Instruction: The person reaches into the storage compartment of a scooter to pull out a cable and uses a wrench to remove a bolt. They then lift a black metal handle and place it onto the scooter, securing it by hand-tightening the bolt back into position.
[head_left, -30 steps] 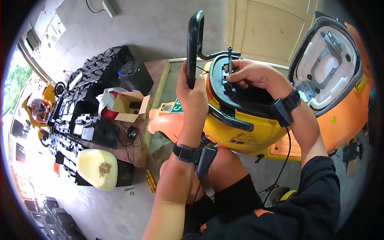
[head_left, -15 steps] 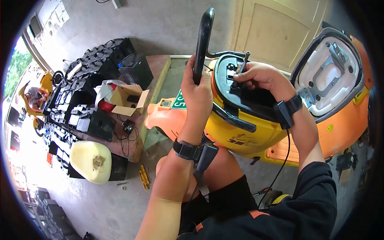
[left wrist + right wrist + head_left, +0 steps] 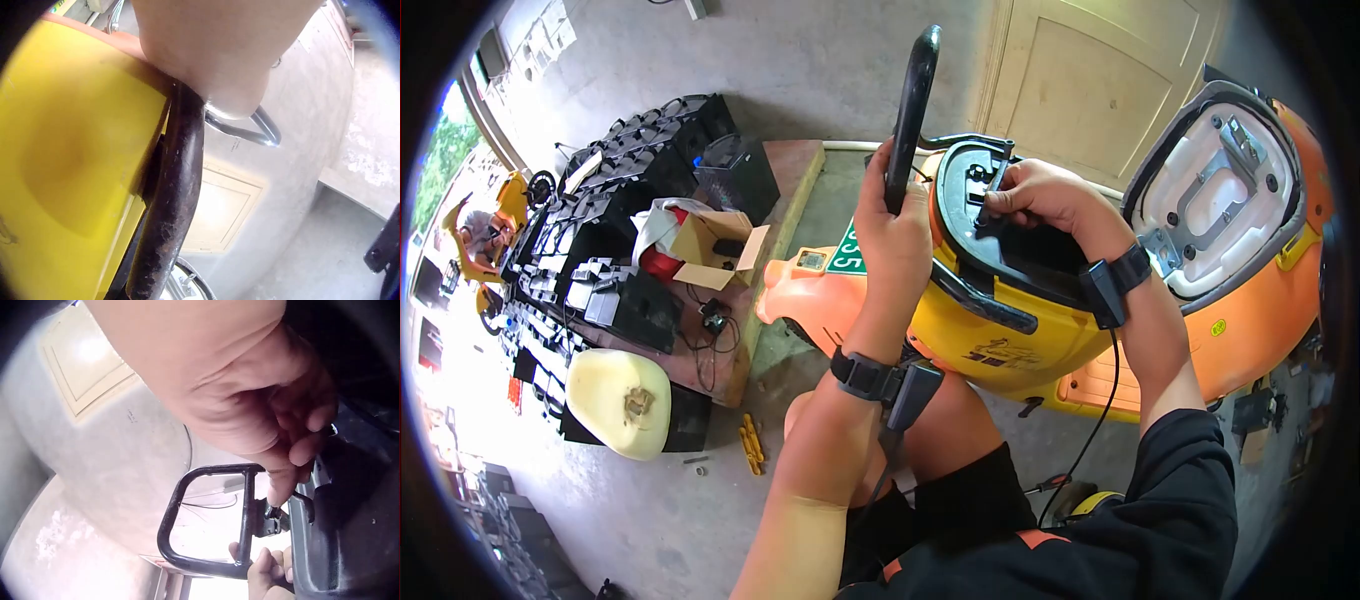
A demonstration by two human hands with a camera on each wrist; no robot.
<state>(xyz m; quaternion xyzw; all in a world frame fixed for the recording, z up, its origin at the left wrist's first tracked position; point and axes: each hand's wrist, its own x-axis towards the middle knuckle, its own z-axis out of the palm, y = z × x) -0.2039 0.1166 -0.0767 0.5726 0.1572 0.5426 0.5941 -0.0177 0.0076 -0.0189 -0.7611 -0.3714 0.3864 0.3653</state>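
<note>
My left hand (image 3: 897, 212) grips the upright black grab rail (image 3: 910, 110) at the tail of a yellow scooter (image 3: 1000, 335). The left wrist view shows the same rail (image 3: 175, 206) running under my palm, next to the yellow body (image 3: 62, 156). My right hand (image 3: 1022, 195) pinches a short dark tool (image 3: 997, 182) against the black rim of the open seat compartment (image 3: 960, 215). In the right wrist view its curled fingers (image 3: 294, 450) sit on the tool near the rail's bracket (image 3: 250, 512). The tool's tip is hidden.
The orange seat (image 3: 1230, 190) stands raised at the right, its underside showing. At the left a wooden platform (image 3: 785, 190) carries black batteries (image 3: 640, 160) and a cardboard box (image 3: 715, 250). A cream cushion (image 3: 620, 400) and a yellow tool (image 3: 748, 442) lie on the concrete floor.
The tool in my right hand has tipped from upright to slanted and sits lower on the compartment rim. My left hand has kept its grip on the rail.
</note>
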